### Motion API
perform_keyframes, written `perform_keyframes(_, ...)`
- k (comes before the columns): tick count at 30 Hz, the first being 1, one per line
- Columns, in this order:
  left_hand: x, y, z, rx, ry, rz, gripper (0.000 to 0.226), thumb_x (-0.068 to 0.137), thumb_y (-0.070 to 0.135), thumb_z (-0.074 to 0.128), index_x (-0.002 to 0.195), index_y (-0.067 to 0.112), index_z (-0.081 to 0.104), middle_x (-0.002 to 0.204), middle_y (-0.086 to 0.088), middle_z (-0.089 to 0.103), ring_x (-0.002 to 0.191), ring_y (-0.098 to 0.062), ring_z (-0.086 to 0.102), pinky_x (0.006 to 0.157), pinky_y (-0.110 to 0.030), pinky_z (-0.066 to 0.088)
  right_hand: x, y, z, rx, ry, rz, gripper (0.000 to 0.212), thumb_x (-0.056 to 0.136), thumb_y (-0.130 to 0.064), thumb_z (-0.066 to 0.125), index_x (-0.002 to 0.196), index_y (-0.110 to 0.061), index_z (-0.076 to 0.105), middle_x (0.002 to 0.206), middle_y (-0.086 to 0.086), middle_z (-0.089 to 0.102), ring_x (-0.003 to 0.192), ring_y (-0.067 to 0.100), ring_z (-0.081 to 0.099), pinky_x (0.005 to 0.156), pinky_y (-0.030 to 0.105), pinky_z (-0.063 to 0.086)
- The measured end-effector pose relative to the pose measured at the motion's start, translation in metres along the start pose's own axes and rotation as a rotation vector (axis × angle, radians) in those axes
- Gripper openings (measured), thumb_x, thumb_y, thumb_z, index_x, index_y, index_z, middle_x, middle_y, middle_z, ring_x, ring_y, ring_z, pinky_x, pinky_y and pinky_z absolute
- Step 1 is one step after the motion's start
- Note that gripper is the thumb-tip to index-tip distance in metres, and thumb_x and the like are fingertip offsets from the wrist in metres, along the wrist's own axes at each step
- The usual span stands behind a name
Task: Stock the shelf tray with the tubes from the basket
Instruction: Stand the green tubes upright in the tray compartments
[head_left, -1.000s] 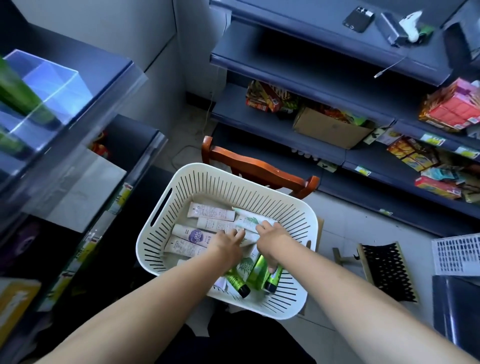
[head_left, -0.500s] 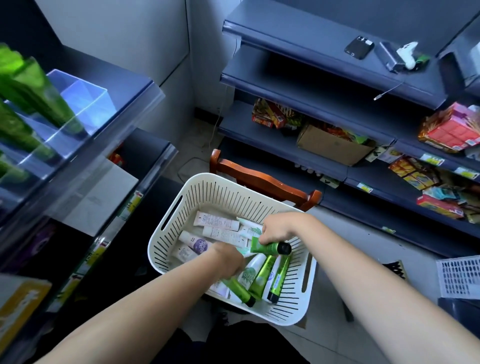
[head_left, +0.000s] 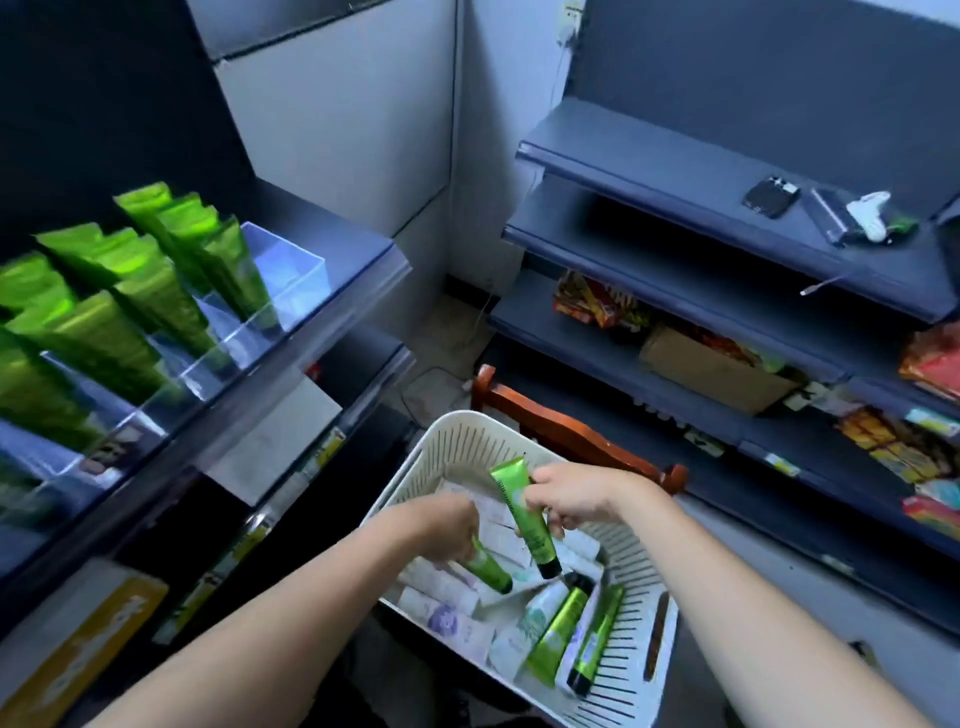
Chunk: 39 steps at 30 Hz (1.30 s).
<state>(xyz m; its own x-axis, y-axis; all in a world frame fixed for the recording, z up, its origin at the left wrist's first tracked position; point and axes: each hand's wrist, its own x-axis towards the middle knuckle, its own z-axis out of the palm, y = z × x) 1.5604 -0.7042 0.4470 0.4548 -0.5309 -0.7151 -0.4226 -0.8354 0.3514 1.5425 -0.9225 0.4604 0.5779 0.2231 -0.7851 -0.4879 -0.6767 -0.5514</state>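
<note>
A white slatted basket (head_left: 639, 675) sits on a wooden chair at lower centre, with several white and green tubes lying in it. My right hand (head_left: 576, 499) grips a green tube (head_left: 524, 514) with a black cap, held cap-down above the basket. My left hand (head_left: 447, 525) holds a second green tube (head_left: 488, 569), its cap end sticking out below my fingers. On the left shelf stands a clear divided tray (head_left: 291, 275) with several green tubes (head_left: 171, 244) upright in its compartments; its right end compartment has none.
A wooden chair back (head_left: 566, 431) rises behind the basket. Dark blue shelves on the right carry snack packs (head_left: 597, 306), a cardboard box (head_left: 711, 374) and a phone (head_left: 771, 196). Lower shelves sit under the tray on the left.
Both hands have come up out of the basket, each with a green tube. The right-hand tube turned from lying sideways to cap-down. The view swung up and left, showing the stocked tray.
</note>
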Motion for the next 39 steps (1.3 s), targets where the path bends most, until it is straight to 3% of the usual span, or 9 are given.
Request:
perform_keyframes(4, -0.061, -0.029, -0.06, -0.062, 0.243, -0.001, 0.02, 0.087, 0.028, 0.069, 0.095, 0.01, 0.073, 0.093, -0.011, 0.072, 0.086, -0.029, 0.066, 0.066, -0.027, 0.041, 0.003, -0.044, -0.015, 0.101, 0.03, -0.197, 0.036, 0.105, -0.043, 0.056, 0.124, -0.013, 0.064, 0.108, 0.006, 0.08, 0.084, 0.025, 0.07, 0.071, 0.034, 0.047)
perform_keyframes(9, -0.172, -0.052, -0.152, -0.128, 0.519, 0.038, 0.017, 0.085, 0.033, 0.075, 0.094, 0.018, 0.077, 0.079, 0.0, 0.074, 0.065, -0.009, 0.058, 0.061, -0.023, 0.045, -0.02, -0.144, -0.046, 0.071, 0.219, -0.446, 0.028, 0.103, -0.038, 0.063, 0.104, -0.011, 0.071, 0.088, 0.003, 0.072, 0.076, 0.02, 0.062, 0.075, 0.04, 0.045)
perform_keyframes(14, -0.266, -0.071, -0.24, -0.209, 0.852, 0.062, 0.011, 0.086, 0.032, 0.077, 0.084, 0.022, 0.076, 0.068, 0.007, 0.073, 0.053, -0.005, 0.059, 0.051, -0.02, 0.044, -0.054, -0.27, -0.079, 0.142, 0.389, -0.784, 0.024, 0.093, -0.031, 0.071, 0.111, -0.016, 0.07, 0.093, 0.01, 0.072, 0.075, 0.027, 0.057, 0.065, 0.031, 0.048)
perform_keyframes(17, -0.3, -0.089, -0.286, -0.255, 1.029, 0.049, 0.01, 0.085, 0.033, 0.079, 0.082, 0.023, 0.078, 0.067, 0.004, 0.075, 0.053, -0.006, 0.061, 0.047, -0.018, 0.044, -0.063, -0.33, -0.097, 0.097, 0.457, -0.888, 0.024, 0.096, -0.019, 0.074, 0.117, -0.011, 0.067, 0.099, 0.021, 0.074, 0.081, 0.024, 0.061, 0.073, 0.032, 0.05)
perform_keyframes(20, -0.311, -0.115, -0.328, -0.316, 1.147, -0.003, 0.011, 0.085, 0.033, 0.079, 0.083, 0.022, 0.079, 0.066, 0.003, 0.076, 0.055, -0.004, 0.061, 0.049, -0.02, 0.043, -0.064, -0.377, -0.107, -0.078, 0.53, -0.891, 0.015, 0.098, -0.02, 0.074, 0.107, -0.009, 0.07, 0.084, 0.006, 0.073, 0.074, 0.01, 0.062, 0.071, 0.02, 0.049)
perform_keyframes(24, -0.288, -0.152, -0.361, -0.326, 1.19, -0.116, 0.012, 0.085, 0.029, 0.078, 0.085, 0.016, 0.078, 0.068, -0.001, 0.076, 0.046, 0.0, 0.054, 0.04, -0.013, 0.034, -0.042, -0.418, -0.107, -0.344, 0.63, -0.84, 0.019, 0.098, -0.029, 0.072, 0.095, -0.011, 0.073, 0.084, 0.018, 0.072, 0.068, 0.018, 0.059, 0.065, 0.029, 0.046)
perform_keyframes(28, -0.256, -0.183, -0.371, -0.288, 1.129, -0.185, 0.012, 0.085, 0.024, 0.078, 0.083, 0.012, 0.076, 0.064, -0.002, 0.075, 0.068, -0.013, 0.072, 0.057, -0.02, 0.046, -0.008, -0.432, -0.103, -0.346, 0.64, -0.807, 0.004, 0.094, -0.024, 0.076, 0.095, -0.021, 0.074, 0.088, 0.012, 0.075, 0.077, 0.028, 0.068, 0.078, 0.04, 0.055)
perform_keyframes(32, -0.233, -0.203, -0.371, -0.266, 1.086, -0.187, 0.009, 0.086, 0.017, 0.077, 0.078, 0.014, 0.073, 0.063, -0.002, 0.074, 0.066, -0.013, 0.073, 0.057, -0.023, 0.046, 0.019, -0.434, -0.095, -0.324, 0.638, -0.773, 0.005, 0.09, -0.029, 0.076, 0.093, -0.032, 0.074, 0.088, -0.001, 0.077, 0.089, 0.026, 0.073, 0.088, 0.049, 0.059)
perform_keyframes(39, -0.211, -0.224, -0.369, -0.195, 1.015, -0.195, 0.011, 0.087, 0.016, 0.076, 0.077, 0.014, 0.073, 0.067, -0.002, 0.075, 0.076, -0.015, 0.072, 0.075, -0.03, 0.058, 0.045, -0.443, -0.084, -0.324, 0.607, -0.72, 0.015, 0.09, -0.018, 0.073, 0.091, -0.033, 0.074, 0.084, -0.004, 0.077, 0.079, 0.026, 0.071, 0.083, 0.05, 0.061)
